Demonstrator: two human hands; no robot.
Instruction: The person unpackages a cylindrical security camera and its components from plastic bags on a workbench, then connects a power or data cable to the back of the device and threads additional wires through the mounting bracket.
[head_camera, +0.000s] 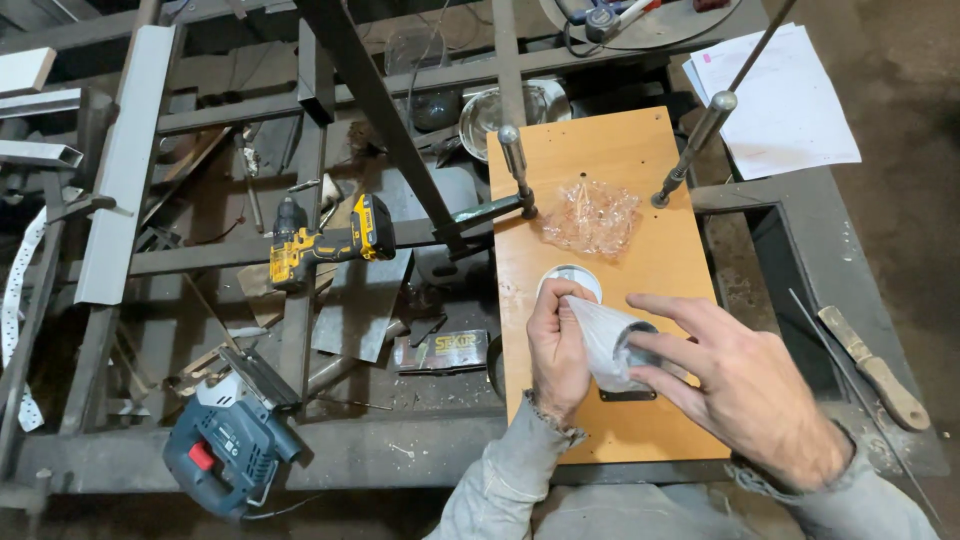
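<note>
Two hands (560, 345) (745, 385) gripping white wrapped cylinder (612, 343) over wooden board (640, 160).

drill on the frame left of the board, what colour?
Yellow and black cordless drill, lying on the metal frame. Head view, the only one, shows it clearly.

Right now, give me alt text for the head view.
Two hands, left hand and right hand, hold a crumpled clear plastic bag over an orange wooden board clamped to a metal workbench; a yellow cordless drill and blue jigsaw lie left.
</note>
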